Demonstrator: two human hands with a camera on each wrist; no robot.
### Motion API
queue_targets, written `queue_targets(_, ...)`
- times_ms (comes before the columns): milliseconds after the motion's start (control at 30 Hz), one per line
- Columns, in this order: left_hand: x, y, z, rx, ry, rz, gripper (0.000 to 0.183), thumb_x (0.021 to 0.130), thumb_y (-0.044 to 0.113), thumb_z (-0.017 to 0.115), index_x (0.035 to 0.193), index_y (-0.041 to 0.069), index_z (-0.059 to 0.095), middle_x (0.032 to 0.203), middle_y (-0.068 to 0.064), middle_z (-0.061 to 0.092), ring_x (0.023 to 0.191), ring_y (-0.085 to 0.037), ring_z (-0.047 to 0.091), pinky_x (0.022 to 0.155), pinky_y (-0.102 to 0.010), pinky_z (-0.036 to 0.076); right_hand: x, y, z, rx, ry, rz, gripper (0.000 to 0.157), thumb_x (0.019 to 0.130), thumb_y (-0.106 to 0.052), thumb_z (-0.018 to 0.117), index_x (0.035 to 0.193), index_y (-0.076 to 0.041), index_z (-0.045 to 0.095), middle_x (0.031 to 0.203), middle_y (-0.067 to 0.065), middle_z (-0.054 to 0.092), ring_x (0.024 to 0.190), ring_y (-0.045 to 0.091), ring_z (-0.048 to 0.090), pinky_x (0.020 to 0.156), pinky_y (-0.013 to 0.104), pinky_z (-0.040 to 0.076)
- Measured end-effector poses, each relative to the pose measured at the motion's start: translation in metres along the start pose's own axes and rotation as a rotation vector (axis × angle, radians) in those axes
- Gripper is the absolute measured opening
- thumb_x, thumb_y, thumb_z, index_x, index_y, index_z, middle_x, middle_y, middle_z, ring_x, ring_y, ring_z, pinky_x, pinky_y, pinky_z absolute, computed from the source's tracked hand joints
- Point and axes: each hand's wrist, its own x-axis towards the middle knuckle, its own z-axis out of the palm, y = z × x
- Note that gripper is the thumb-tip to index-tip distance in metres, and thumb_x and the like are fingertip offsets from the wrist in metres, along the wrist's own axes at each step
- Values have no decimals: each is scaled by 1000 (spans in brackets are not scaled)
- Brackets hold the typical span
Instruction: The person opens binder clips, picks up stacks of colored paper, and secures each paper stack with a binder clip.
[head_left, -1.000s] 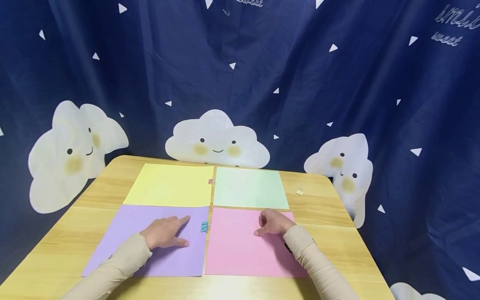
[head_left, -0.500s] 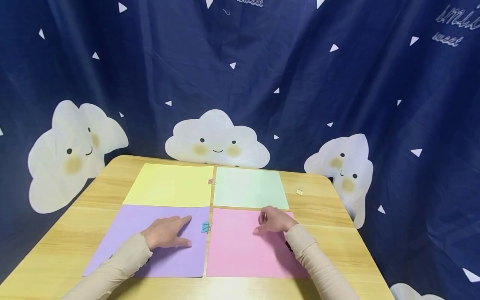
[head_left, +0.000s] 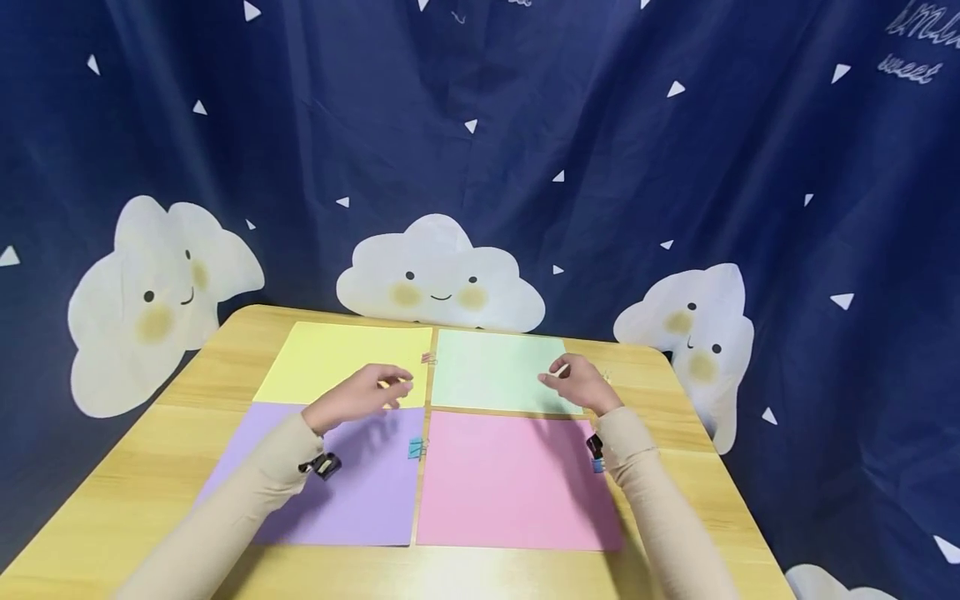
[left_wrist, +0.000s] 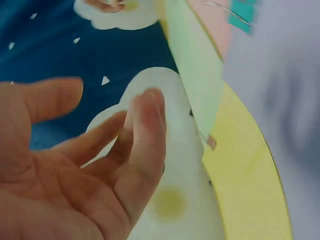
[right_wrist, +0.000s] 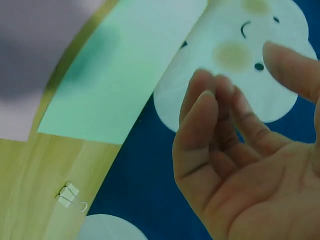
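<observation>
My left hand (head_left: 365, 393) hovers above the seam between the yellow sheet (head_left: 322, 358) and the purple sheet (head_left: 375, 500). Its fingers are loosely bent, with nothing between them in the left wrist view. My right hand (head_left: 581, 383) is raised over the right end of the pale green sheet (head_left: 487, 371); the right wrist view shows it holds nothing. In front lies the pink sheet (head_left: 510, 483). A teal binder clip (head_left: 416, 448) is at the purple sheet's right edge, a small pink clip (head_left: 427, 358) at the yellow one's. Beyond the green sheet's edge lies a pale binder clip (right_wrist: 67, 194).
The four-cornered wooden table (head_left: 120, 475) carries the sheets in two rows with narrow gaps. A blue clip (head_left: 597, 465) shows beside my right wrist at the pink sheet's edge. A dark blue curtain (head_left: 480, 167) with white clouds hangs behind the table.
Both hands have lifted and moved away from me: the left off the purple sheet, the right from over the pink sheet to the green one. The blue clip has come into view.
</observation>
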Motion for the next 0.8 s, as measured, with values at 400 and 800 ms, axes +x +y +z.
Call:
queue_targets(400, 53, 0, 9, -366, -49, -101, 61, 111, 30, 42, 156, -9, 31, 163, -31, 33, 146, -50, 42, 123, -57, 38, 26, 21, -9, 68, 46, 135, 52, 104, -31, 59, 140, 6, 52, 127, 27, 63, 110, 42, 66, 83, 39, 59)
queue_targets(800, 82, 0, 30, -495, -5, -251, 65, 111, 26, 42, 161, -6, 17, 164, -34, 22, 153, -51, 27, 129, -56, 29, 39, 40, 1, -21, 21, 193, 64, 104, -34, 55, 148, 10, 43, 151, 33, 45, 135, 48, 52, 111, 58, 48)
